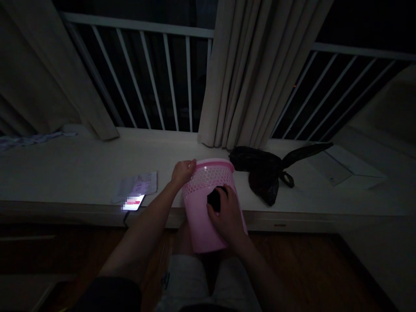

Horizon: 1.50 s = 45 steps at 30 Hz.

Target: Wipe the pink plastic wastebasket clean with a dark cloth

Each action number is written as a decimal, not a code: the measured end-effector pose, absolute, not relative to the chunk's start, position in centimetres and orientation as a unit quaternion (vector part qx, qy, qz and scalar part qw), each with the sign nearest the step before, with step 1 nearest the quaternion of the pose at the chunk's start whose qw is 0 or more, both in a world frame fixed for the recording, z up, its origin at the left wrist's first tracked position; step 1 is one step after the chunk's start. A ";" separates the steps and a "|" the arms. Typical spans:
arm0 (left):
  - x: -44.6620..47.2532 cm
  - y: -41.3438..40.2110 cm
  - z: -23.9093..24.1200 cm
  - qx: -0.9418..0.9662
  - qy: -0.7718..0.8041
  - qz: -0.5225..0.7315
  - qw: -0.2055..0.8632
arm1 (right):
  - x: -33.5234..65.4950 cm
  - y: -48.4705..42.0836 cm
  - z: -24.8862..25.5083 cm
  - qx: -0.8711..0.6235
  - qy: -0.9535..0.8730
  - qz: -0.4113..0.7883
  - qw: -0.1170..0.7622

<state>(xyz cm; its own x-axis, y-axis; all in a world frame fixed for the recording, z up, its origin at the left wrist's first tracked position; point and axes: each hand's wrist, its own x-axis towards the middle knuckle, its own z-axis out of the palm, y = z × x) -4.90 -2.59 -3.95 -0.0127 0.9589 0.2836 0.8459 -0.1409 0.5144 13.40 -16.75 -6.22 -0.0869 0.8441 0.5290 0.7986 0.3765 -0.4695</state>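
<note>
A pink plastic wastebasket [203,227] with a honeycomb band of holes lies tilted in front of me, its rim toward the window and its base toward my legs. My left hand [183,172] is closed around the left side of the rim. Pressed near the middle of the basket's side is a small black object [213,200], with my right hand [229,214] curled over it. Its kind is too dark to make out. Just right of the rim, a knotted black plastic bag [266,171] rests on the white ledge [87,167].
A lit phone [134,202] with a cable and some papers [136,184] lie left of the basket. Curtains [240,86] and white window bars [165,78] stand behind the ledge. A white box [347,167] sits at the right. The room is dim.
</note>
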 end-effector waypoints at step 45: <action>-2.4 -3.8 -2.5 0.727 0.656 0.205 0.006 | 13.8 -17.7 -7.8 -0.544 -0.707 0.040 0.450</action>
<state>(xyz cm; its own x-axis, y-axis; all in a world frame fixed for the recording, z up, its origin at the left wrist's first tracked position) -2.37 -3.77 -2.54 0.0563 0.9554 0.2900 0.9504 -0.1403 0.2776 13.76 -17.68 -7.78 -0.0020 0.8051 0.5931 0.7335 0.4043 -0.5463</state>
